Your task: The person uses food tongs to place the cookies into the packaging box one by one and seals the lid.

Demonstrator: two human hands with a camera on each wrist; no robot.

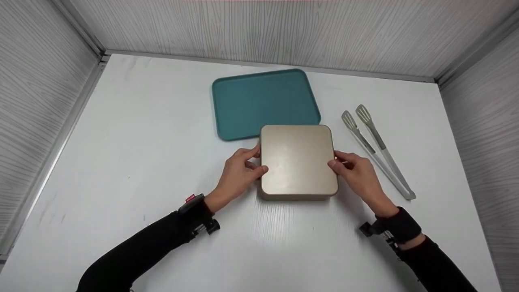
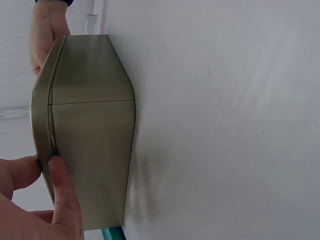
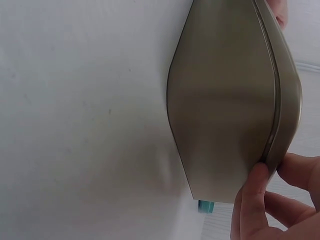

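Note:
A square gold tin with rounded corners stands on the white table, its lid (image 1: 298,158) on top. Both wrist views show the smooth tin body (image 2: 95,150) below the lid's rim, with a narrow dark seam between them. On the tin's left side my left hand (image 1: 237,174) pinches the lid's edge, thumb on top and a fingertip (image 2: 59,167) at the seam. Opposite it, my right hand (image 1: 361,176) pinches the right edge the same way, a fingertip (image 3: 257,175) under the rim. What the tin contains is hidden.
Behind the tin lies a teal tray (image 1: 263,101), its near right part hidden by the tin. To the right, metal tongs (image 1: 379,152) lie spread with slotted heads pointing away. Wood-grain panels (image 1: 263,32) enclose the table (image 1: 121,162) at the back and sides.

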